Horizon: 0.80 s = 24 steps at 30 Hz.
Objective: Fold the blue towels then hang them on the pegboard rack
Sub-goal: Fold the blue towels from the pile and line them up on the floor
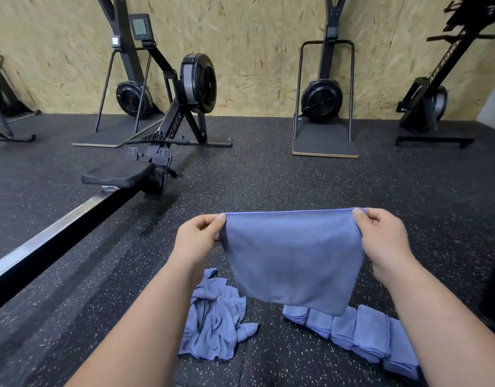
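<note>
A blue towel [292, 258] hangs spread in the air in front of me, its top edge stretched level between both hands. My left hand [197, 241] pinches the top left corner and my right hand [383, 238] pinches the top right corner. Below on the floor, a crumpled heap of blue towels [215, 319] lies under my left forearm. A row of folded blue towels [361, 335] lies to the right, partly hidden behind the hanging towel. No pegboard rack is in view.
A rowing machine [168, 127] with its seat [119, 175] and long rail [45, 241] runs along the left. Other black fitness machines [324, 99] stand against the wooden wall. Speckled black rubber floor [296, 180] lies ahead.
</note>
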Tool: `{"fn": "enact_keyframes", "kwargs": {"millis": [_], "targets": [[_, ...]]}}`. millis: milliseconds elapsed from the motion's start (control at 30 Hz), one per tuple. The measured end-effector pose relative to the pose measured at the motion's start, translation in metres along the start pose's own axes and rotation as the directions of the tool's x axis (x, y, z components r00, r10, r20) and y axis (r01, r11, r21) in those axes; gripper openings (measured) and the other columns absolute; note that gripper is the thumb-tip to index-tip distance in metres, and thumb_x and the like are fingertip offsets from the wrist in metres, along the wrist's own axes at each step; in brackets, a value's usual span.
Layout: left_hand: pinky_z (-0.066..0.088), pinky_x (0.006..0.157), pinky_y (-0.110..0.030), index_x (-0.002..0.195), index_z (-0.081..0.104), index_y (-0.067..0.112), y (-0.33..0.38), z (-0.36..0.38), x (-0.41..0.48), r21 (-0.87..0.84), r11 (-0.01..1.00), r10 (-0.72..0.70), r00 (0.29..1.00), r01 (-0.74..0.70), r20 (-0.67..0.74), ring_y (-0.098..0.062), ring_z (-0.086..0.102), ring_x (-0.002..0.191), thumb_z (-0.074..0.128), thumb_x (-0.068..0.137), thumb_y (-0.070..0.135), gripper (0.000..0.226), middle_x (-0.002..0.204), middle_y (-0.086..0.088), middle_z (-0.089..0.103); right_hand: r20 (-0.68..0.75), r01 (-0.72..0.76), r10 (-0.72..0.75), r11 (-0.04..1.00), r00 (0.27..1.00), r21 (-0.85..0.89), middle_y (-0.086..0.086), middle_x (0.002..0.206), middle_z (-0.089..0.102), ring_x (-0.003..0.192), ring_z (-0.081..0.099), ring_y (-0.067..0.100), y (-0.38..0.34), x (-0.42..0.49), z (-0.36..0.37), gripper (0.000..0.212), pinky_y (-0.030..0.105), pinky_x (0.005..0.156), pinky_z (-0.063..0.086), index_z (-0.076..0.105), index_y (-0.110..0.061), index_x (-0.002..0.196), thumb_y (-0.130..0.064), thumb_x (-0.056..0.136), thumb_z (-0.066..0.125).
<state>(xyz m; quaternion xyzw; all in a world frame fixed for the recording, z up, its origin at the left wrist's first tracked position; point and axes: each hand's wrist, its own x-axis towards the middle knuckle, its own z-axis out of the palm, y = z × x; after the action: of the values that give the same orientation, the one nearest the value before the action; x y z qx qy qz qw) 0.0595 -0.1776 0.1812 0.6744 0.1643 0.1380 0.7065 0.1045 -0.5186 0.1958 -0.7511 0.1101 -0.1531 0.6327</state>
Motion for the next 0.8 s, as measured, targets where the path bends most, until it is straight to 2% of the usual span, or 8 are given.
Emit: {"fn": "enact_keyframes", "kwargs": {"millis": [167,267,400,467,533,633,700,800], "targets": [[0.049,0.071,-0.039,0.087,0.077,0.016,-0.004,0.007,-0.002,-0.068,0.989,-0.131,0.990,0.128,-0.056,-0.023,0.051,0.078,0.081,0.094,0.028,0.015,0.080,-0.008,0.063,0.062,-0.145,0.141,0.987,0.988,0.063,0.008,0.105,0.080,0.088,0.065,0.017,-0.002,-0.006,0.003,0.014,0.032,0.083,0.051,0.081,-0.010,0.104,-0.021,0.096,0.077],[0.051,0.071,-0.041,0.082,0.075,0.018,-0.010,0.017,-0.006,-0.040,0.988,-0.152,0.984,0.149,-0.090,-0.024,0.054,0.075,0.082,0.092,0.029,0.016,0.082,-0.005,0.070,0.060,-0.163,0.160,0.986,0.985,0.048,0.003,0.100,0.081,0.090,0.069,0.019,-0.004,-0.014,0.012,0.011,0.037,0.085,0.056,0.083,-0.013,0.096,-0.023,0.093,0.082],[0.050,0.068,-0.039,0.083,0.078,0.022,-0.011,0.039,-0.020,0.012,0.994,-0.104,0.991,0.105,-0.080,-0.020,0.056,0.067,0.083,0.084,0.037,0.016,0.069,0.006,0.067,0.094,-0.104,0.106,0.994,0.990,-0.024,-0.005,0.086,0.080,0.088,0.072,0.018,-0.006,-0.030,0.034,0.012,0.047,0.091,0.059,0.084,-0.024,0.080,-0.034,0.087,0.085],[0.049,0.069,-0.038,0.084,0.077,0.023,-0.008,0.052,-0.029,0.028,0.997,-0.072,0.996,0.073,-0.043,-0.017,0.053,0.064,0.083,0.083,0.039,0.017,0.065,0.008,0.063,0.123,-0.059,0.065,0.997,0.990,-0.050,-0.002,0.081,0.079,0.079,0.068,0.015,-0.007,-0.040,0.045,0.008,0.051,0.088,0.060,0.082,-0.034,0.081,-0.041,0.084,0.083],[0.049,0.069,-0.039,0.085,0.076,0.022,-0.005,0.064,-0.038,0.022,0.999,-0.050,0.999,0.049,0.007,-0.017,0.051,0.063,0.083,0.085,0.037,0.016,0.064,0.007,0.062,0.158,-0.038,0.044,0.998,0.986,-0.040,-0.006,0.080,0.080,0.082,0.074,0.013,-0.008,-0.047,0.056,0.007,0.052,0.089,0.061,0.082,-0.033,0.085,-0.040,0.085,0.083],[0.048,0.069,-0.040,0.086,0.075,0.021,-0.005,0.077,-0.047,0.003,1.000,-0.023,0.999,0.023,0.049,-0.018,0.052,0.064,0.083,0.085,0.032,0.014,0.063,0.007,0.062,0.205,-0.025,0.025,1.000,0.978,-0.005,-0.012,0.084,0.081,0.088,0.078,0.011,-0.010,-0.058,0.070,0.003,0.049,0.093,0.061,0.080,-0.027,0.089,-0.030,0.090,0.082],[0.059,0.079,-0.044,0.089,0.076,0.020,-0.005,0.082,-0.052,-0.005,1.000,-0.030,0.997,0.030,0.068,-0.018,0.063,0.069,0.082,0.085,0.028,0.011,0.068,0.006,0.070,0.224,0.019,-0.014,1.000,0.975,-0.024,-0.012,0.084,0.080,0.086,0.077,0.008,-0.013,-0.065,0.076,0.003,0.047,0.090,0.062,0.079,-0.028,0.092,-0.025,0.091,0.080],[0.063,0.089,-0.054,0.092,0.077,0.022,-0.004,0.082,-0.056,0.011,1.000,-0.023,0.997,0.022,0.071,-0.020,0.078,0.085,0.079,0.085,0.027,0.009,0.079,0.003,0.078,0.219,0.137,-0.112,0.985,0.969,-0.102,-0.016,0.084,0.079,0.081,0.074,-0.002,-0.018,-0.073,0.079,0.009,0.032,0.084,0.062,0.078,-0.031,0.090,-0.022,0.091,0.080]]}}
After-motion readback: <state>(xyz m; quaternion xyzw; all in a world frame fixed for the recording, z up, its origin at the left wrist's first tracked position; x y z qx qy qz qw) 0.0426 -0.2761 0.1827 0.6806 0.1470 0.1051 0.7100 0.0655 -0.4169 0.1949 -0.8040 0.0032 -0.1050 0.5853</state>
